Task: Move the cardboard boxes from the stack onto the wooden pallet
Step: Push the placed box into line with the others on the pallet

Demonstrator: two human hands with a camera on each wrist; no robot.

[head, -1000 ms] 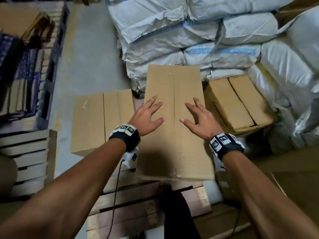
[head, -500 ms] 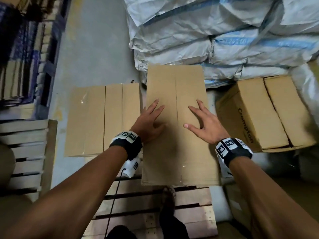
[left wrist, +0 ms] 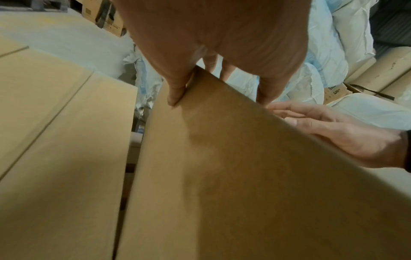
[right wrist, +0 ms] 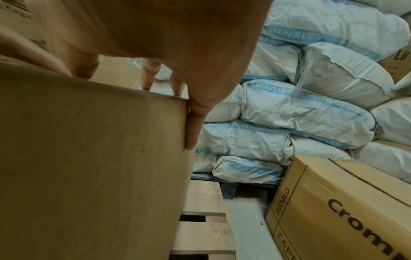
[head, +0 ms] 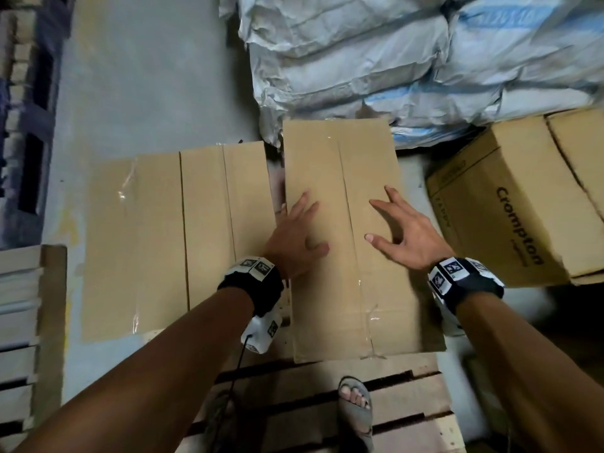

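A tall plain cardboard box stands on the wooden pallet, close against the white sacks. My left hand lies flat on its top at the left edge; in the left wrist view one finger hangs down the box's left side. My right hand rests spread on the top near the right edge. In the right wrist view its little finger runs down the box's right side. Two more plain boxes stand side by side to the left.
A printed "Crompton" box sits on the floor at the right. White and blue sacks are piled behind. Another pallet lies at the left, bare grey floor beyond it. My sandalled foot stands on the pallet slats.
Both hands have slid outward on the box top, the left to its left edge and the right toward its right edge. My head has come closer; the box stays in place.
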